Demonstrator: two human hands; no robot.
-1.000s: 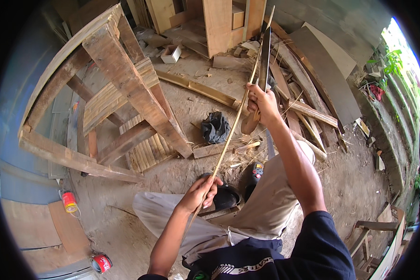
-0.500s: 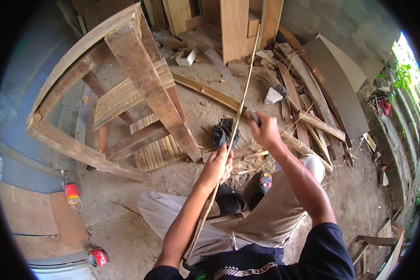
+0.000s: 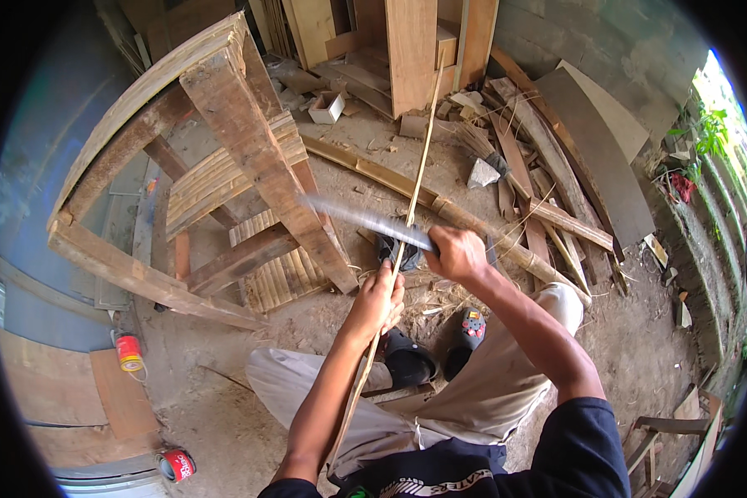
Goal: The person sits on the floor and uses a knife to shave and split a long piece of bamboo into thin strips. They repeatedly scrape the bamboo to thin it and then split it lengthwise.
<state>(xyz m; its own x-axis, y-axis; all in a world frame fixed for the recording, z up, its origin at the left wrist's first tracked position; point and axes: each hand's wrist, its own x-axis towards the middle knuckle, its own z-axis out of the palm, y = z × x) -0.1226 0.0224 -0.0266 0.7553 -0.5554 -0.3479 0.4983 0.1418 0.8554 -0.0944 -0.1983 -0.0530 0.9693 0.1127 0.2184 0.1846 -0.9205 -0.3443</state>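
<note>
My left hand [image 3: 377, 300] is closed round a long, thin bamboo strip [image 3: 423, 158]. The strip runs from beside my left forearm, between my legs, up toward the boards at the back. In my right hand [image 3: 458, 254] is the dark handle of a machete [image 3: 365, 222]. Its long grey blade, blurred by motion, points left and lies across the strip just above my left hand; whether it touches cannot be made out. A black bundle [image 3: 388, 249] on the ground sits partly hidden behind the strip and the blade.
At left stands a wooden frame [image 3: 249, 137] with bamboo slats. A bamboo pole [image 3: 473, 217] lies across the ground beyond my hands. Scrap planks [image 3: 556, 178] are heaped at right, with a white box [image 3: 327, 108] farther back. Two red cans [image 3: 129, 352] are at lower left.
My right hand has swung the machete from pointing up and away to pointing left across the strip. The strip's far end has shifted slightly left; my left hand has stayed nearly in place.
</note>
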